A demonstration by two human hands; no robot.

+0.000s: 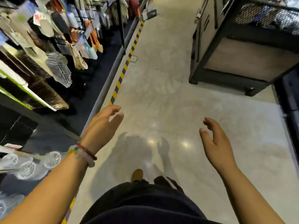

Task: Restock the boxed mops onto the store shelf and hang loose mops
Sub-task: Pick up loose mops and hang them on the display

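Observation:
My left hand (103, 126) reaches forward over the aisle floor, fingers spread and holding nothing; beaded bracelets circle its wrist. My right hand (215, 143) hovers to the right at the same height, palm turned inward, fingers apart and empty. On the left runs the store shelf (103, 88), with hanging brushes, dusters and cleaning tools (59, 68) above its dark base. A long boxed item (149, 14) lies on the floor at the far end of the shelf. No mop is in either hand.
A black-framed display stand (234, 62) with a mesh basket on top fills the right side of the aisle. Yellow-black hazard tape (123, 71) marks the shelf edge on the floor. Plastic-wrapped goods (29, 165) lie on the low shelf at my left.

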